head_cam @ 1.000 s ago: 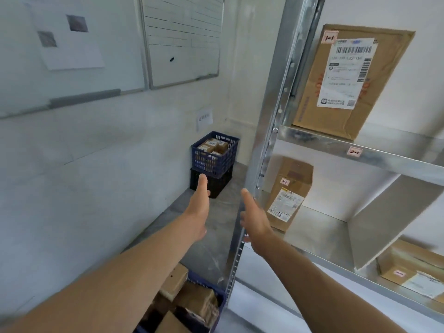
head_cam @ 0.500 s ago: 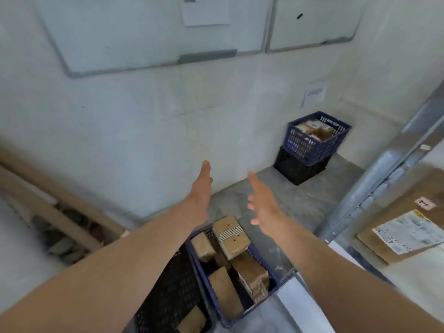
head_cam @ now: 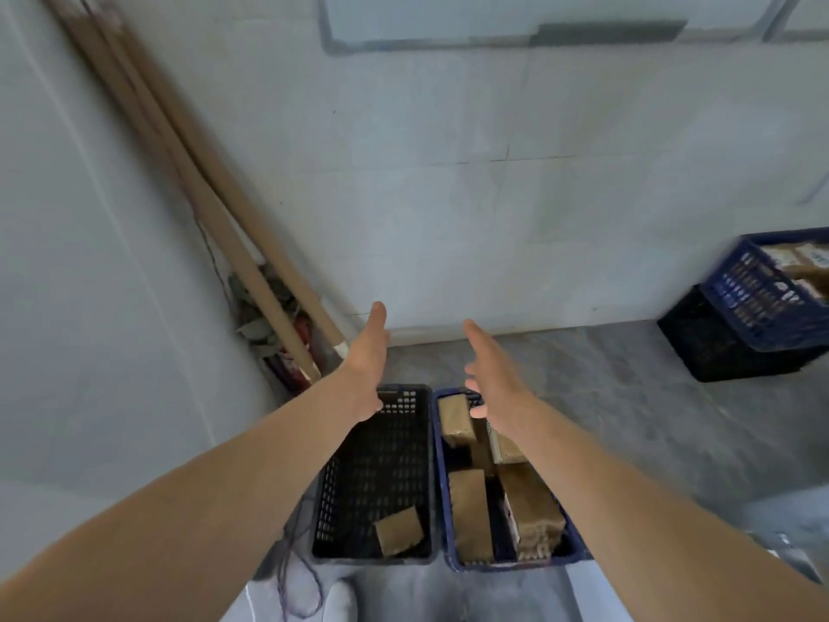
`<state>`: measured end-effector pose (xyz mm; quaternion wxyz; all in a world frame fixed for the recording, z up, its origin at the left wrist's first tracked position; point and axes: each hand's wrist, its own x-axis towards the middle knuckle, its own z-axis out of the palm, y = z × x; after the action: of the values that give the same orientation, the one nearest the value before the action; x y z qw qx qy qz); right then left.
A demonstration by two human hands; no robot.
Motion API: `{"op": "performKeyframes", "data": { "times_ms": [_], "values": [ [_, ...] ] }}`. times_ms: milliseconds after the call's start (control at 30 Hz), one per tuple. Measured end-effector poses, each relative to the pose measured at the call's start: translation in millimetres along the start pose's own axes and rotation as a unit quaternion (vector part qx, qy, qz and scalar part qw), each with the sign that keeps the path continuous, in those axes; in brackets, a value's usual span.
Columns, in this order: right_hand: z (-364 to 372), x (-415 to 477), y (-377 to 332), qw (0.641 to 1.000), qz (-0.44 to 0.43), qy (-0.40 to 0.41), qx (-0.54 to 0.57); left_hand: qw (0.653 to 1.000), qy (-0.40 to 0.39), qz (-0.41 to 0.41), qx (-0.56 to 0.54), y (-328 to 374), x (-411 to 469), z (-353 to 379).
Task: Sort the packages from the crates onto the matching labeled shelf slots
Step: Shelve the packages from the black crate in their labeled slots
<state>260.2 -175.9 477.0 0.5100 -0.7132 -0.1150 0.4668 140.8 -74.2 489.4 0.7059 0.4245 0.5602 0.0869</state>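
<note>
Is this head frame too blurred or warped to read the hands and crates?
Head view: usable; left hand and right hand, black crate and blue crate beneath them read fairly sharp; the stacked crates at the right edge are smeared; wide-angle bowing tilts the cardboard tubes; light soft and even, no glare.

There is one camera, on the person's head. It looks forward and down, close above the black crate (head_cam: 329, 496) and blue crate (head_cam: 438, 446) at bottom middle. The wall (head_cam: 448, 195) fills the top.
</note>
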Motion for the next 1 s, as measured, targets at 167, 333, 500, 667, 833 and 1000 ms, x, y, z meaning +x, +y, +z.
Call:
{"op": "performKeyframes", "data": {
  "times_ms": [167, 333, 500, 667, 833, 1000],
  "values": [
    [35, 14, 5, 0.999, 0.032, -0.012, -0.036, 0.999, 0.018, -0.019, -0.027, -8, 20, -30],
    [64, 28, 15, 0.998, 0.058, -0.016, -0.037, 0.999, 0.01, -0.04, -0.028, -16, 45, -58],
    [80, 47, 32, 0.994, 0.107, 0.007, -0.03, 0.998, -0.006, -0.065, -0.018, -26, 76, -78],
    [87, 82, 70, 0.986, 0.166, 0.012, -0.016, 0.993, -0.006, -0.116, -0.005, -58, 113, -83],
    [96, 146, 152, 0.971, 0.234, 0.004, -0.054, 0.986, 0.012, -0.163, -0.015, -110, 167, -82],
    [97, 202, 234, 0.956, 0.286, -0.011, -0.065, 0.98, 0.026, -0.196, -0.028, -170, 226, -78]
  ]
}}
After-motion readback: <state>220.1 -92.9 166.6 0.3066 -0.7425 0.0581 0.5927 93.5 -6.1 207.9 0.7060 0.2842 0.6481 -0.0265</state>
